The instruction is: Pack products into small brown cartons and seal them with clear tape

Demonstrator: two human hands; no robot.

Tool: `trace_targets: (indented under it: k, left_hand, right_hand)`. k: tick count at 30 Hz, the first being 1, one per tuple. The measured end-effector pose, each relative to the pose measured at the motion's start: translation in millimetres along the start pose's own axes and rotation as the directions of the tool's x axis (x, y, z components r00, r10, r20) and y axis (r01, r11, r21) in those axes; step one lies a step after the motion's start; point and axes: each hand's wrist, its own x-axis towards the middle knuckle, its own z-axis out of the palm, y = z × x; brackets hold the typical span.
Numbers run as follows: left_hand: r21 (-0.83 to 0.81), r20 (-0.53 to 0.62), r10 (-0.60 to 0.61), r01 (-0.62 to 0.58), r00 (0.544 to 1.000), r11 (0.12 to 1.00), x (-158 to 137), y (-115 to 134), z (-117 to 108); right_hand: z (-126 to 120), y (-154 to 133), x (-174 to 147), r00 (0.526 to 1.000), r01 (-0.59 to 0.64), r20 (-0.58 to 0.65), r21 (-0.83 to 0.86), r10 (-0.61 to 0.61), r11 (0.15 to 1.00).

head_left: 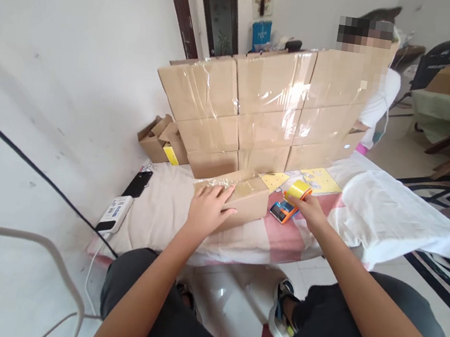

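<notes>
A long cardboard box (251,200) lies on the cloth-covered table in front of me, with clear tape along its top. My left hand (210,205) rests on the left part of that box, fingers spread over the taped top. To the right of the box, my right hand (310,210) is closed around an orange and blue tape dispenser (287,210) loaded with a yellowish roll. The dispenser's front end points left and down, low over the pink part of the cloth. Whether it touches the cloth I cannot tell.
Behind the box rises a wall of stacked cardboard boxes (267,127) under shiny clear film. An open carton (155,144) stands at its left. A black phone (138,184) and a white device (115,213) lie at the table's left edge. Another person (382,96) is behind the stack.
</notes>
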Motion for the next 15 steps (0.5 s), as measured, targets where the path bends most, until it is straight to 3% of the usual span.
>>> trace_targets:
  k: [2, 5, 8, 10, 12, 15]
  left_hand:
    - [-0.018, -0.018, 0.016, -0.017, 1.000, 1.000, -6, -11, 5]
    - [-0.042, -0.075, 0.008, -0.012, 0.997, 0.999, -15, -26, 10]
    - [-0.055, -0.162, 0.033, -0.042, 0.986, 0.998, -21, -30, 13]
    - [-0.075, -0.231, 0.068, -0.088, 0.971, 0.993, -25, -24, 14]
    - [-0.135, -0.256, 0.113, -0.151, 0.960, 0.979, -31, -10, 17]
    - [-0.329, -0.172, 0.155, -0.205, 0.973, 0.922, -41, 21, 25]
  right_hand:
    - [-2, 5, -3, 0.999, 0.036, 0.032, -0.008, -0.036, 0.999]
    - [0, 4, -15, 0.983, 0.182, -0.012, -0.151, -0.186, 0.972]
    - [11, -5, -37, 0.917, 0.387, 0.001, -0.256, -0.400, 0.886]
    - [20, -12, -54, 0.865, 0.497, 0.036, -0.206, -0.501, 0.843]
    - [28, -16, -68, 0.849, 0.528, 0.054, -0.109, -0.525, 0.843]
    - [36, -18, -83, 0.892, 0.444, 0.093, 0.006, -0.442, 0.896]
